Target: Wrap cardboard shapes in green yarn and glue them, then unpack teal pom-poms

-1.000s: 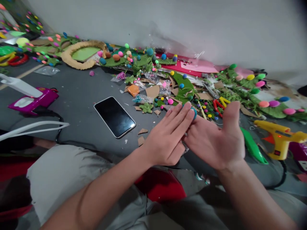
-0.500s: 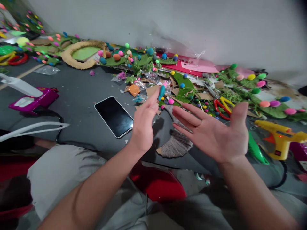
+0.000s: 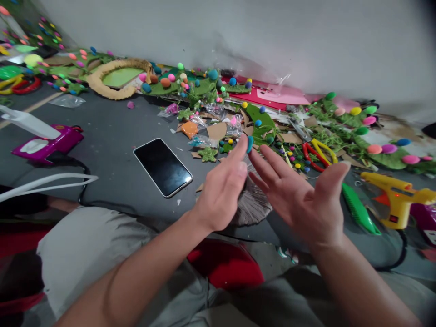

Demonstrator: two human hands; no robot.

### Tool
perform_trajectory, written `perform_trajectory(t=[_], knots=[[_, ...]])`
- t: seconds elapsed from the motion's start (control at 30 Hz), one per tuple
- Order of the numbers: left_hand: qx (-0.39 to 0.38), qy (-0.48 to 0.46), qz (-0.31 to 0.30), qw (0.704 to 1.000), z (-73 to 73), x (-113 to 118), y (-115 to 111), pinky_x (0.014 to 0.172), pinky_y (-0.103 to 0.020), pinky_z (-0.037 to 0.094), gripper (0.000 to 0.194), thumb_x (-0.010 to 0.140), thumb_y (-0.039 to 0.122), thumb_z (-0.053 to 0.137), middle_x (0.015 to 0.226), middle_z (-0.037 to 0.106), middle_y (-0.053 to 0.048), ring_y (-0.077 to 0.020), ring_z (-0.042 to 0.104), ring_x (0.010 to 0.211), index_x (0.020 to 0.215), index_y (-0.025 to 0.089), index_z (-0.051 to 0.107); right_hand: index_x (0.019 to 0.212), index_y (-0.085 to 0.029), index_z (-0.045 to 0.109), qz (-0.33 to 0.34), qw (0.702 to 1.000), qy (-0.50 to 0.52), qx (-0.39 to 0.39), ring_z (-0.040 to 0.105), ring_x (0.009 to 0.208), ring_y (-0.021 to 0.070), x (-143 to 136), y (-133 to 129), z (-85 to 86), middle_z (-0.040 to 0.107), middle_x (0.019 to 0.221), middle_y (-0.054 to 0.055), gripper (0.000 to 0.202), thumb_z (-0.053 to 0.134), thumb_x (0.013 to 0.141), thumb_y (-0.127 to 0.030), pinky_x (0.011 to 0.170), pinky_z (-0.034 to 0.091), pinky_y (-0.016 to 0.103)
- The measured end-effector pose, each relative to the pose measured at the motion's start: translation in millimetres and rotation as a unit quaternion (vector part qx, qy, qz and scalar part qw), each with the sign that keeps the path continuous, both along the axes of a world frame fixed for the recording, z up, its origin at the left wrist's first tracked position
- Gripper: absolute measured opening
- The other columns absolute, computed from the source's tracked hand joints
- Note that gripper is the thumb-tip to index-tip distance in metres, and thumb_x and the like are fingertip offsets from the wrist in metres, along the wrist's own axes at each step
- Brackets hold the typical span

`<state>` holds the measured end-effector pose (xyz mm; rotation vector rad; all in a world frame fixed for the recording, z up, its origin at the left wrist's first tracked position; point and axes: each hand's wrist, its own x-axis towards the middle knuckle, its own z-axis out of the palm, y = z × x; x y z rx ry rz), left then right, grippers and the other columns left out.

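Well, blue piece (image 3: 250,144): between the fingertips of left hand (image 3: 220,197) and right hand (image 3: 303,200), seemingly so straight fingers can rub it.
Hands: both unclenched, fingers extended; whether they pinch the piece, cannot tell.
Grey ribbed piece (image 3: 252,206): beneath them, partly hidden.
Yellow glue gun (image 3: 397,197): right side, presumably for easy reach.
Surface: dark table (image 3: 112,136), cardboard scraps (image 3: 217,131) strewn.
Room: pale wall (image 3: 170,27) behind.

One blue piece (image 3: 250,144) between left hand (image 3: 223,193) and right hand (image 3: 301,200); one grey crescent (image 3: 252,206) beneath; one smartphone (image 3: 163,167), left; one yellow glue gun (image 3: 397,195) and one green tool (image 3: 361,209), right.
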<state>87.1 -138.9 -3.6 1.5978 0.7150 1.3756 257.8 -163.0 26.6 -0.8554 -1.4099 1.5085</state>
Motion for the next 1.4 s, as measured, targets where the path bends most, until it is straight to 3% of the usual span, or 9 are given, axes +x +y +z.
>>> perform_trajectory(t=[0.17, 0.37, 0.5, 0.6, 0.67, 0.83, 0.93, 1.03, 1.4], knots=[[-0.236, -0.260, -0.016, 0.936, 15.6, -5, 13, 0.126, -0.044, 0.034, 0.048, 0.101, 0.051, 0.043, 0.141, 0.067, -0.003, -0.0273, 0.047, 0.148, 0.122, 0.022, 0.075, 0.148, -0.035, 0.053, -0.006, 0.999, -0.007, 0.045, 0.041, 0.152, 0.0275, 2, 2, 0.3, 0.053, 0.157, 0.002, 0.083, 0.020, 0.091, -0.085, 0.128, 0.028, 0.056], [-0.464, -0.354, -0.138, 0.800, 28.4, -12, 16, 0.108, -0.041, 0.053, 0.059, 0.099, 0.056, 0.042, 0.115, 0.078, -0.016, -0.0294, 0.070, 0.119, 0.106, 0.010, 0.077, 0.133, -0.030, 0.065, -0.321, 0.921, -0.106, 0.193, 0.059, 0.133, 0.0276, -1, 7, -12.7, 0.065, 0.140, 0.005, 0.036, 0.051, 0.103, -0.043, 0.113, 0.048, 0.053], [-0.510, -0.365, -0.218, 0.748, 28.5, -9, 10, 0.098, -0.036, 0.056, 0.061, 0.104, 0.050, 0.034, 0.103, 0.078, -0.016, -0.0237, 0.074, 0.098, 0.106, 0.006, 0.076, 0.157, -0.032, 0.041, -0.236, 0.876, -0.280, 0.313, 0.037, 0.153, 0.0305, 5, 13, -10.5, 0.041, 0.165, 0.005, 0.055, 0.047, 0.103, -0.043, 0.122, 0.037, 0.057], [-0.523, -0.364, -0.294, 0.712, 26.9, -6, 5, 0.089, -0.029, 0.055, 0.062, 0.105, 0.051, 0.031, 0.095, 0.076, -0.013, -0.0180, 0.071, 0.087, 0.106, 0.006, 0.074, 0.166, -0.031, 0.017, -0.153, 0.794, -0.418, 0.414, 0.014, 0.161, 0.0335, 5, 14, -7.7, 0.017, 0.174, 0.003, 0.075, 0.050, 0.100, -0.048, 0.128, 0.019, 0.061], [-0.525, -0.372, -0.325, 0.693, 26.4, -5, 3, 0.084, -0.026, 0.053, 0.061, 0.105, 0.055, 0.033, 0.089, 0.072, -0.010, -0.0156, 0.067, 0.082, 0.107, 0.009, 0.073, 0.166, -0.029, 0.016, -0.142, 0.756, -0.472, 0.431, 0.013, 0.161, 0.0334, 4, 16, -9.3, 0.016, 0.174, 0.007, 0.075, 0.049, 0.101, -0.048, 0.129, 0.016, 0.061], [-0.537, -0.369, -0.327, 0.685, 27.3, -4, 2, 0.101, -0.031, 0.047, 0.067, 0.104, 0.060, 0.030, 0.105, 0.070, -0.013, -0.0193, 0.066, 0.101, 0.114, 0.007, 0.069, 0.161, -0.022, 0.034, -0.183, 0.792, -0.454, 0.365, 0.022, 0.160, 0.0241, 8, 21, -20.4, 0.032, 0.169, 0.011, 0.054, 0.035, 0.108, -0.032, 0.128, 0.025, 0.052], [-0.536, -0.365, -0.325, 0.688, 26.8, -4, 3, 0.096, -0.029, 0.048, 0.066, 0.105, 0.059, 0.028, 0.099, 0.070, -0.012, -0.0179, 0.065, 0.095, 0.115, 0.007, 0.068, 0.159, -0.016, 0.037, -0.175, 0.804, -0.439, 0.362, 0.024, 0.159, 0.0236, 7, 19, -22.7, 0.037, 0.166, 0.015, 0.053, 0.034, 0.108, -0.031, 0.128, 0.027, 0.051], [-0.534, -0.377, -0.334, 0.679, 25.0, -4, 2, 0.082, -0.027, 0.048, 0.061, 0.103, 0.060, 0.033, 0.090, 0.068, -0.007, -0.0142, 0.061, 0.077, 0.114, 0.012, 0.069, 0.162, -0.015, 0.031, -0.114, 0.776, -0.481, 0.391, 0.016, 0.161, 0.0295, 5, 16, -22.3, 0.027, 0.170, 0.017, 0.064, 0.040, 0.105, -0.044, 0.128, 0.019, 0.059], [-0.532, -0.354, -0.309, 0.704, 21.9, -1, 1, 0.099, -0.031, 0.044, 0.078, 0.092, 0.078, 0.037, 0.103, 0.071, -0.012, -0.0226, 0.063, 0.104, 0.123, 0.013, 0.067, 0.167, -0.026, 0.009, -0.128, 0.780, -0.494, 0.362, 0.015, 0.161, 0.0312, 11, 20, -21.7, 0.019, 0.173, 0.011, 0.072, 0.038, 0.105, -0.046, 0.126, 0.020, 0.064]])
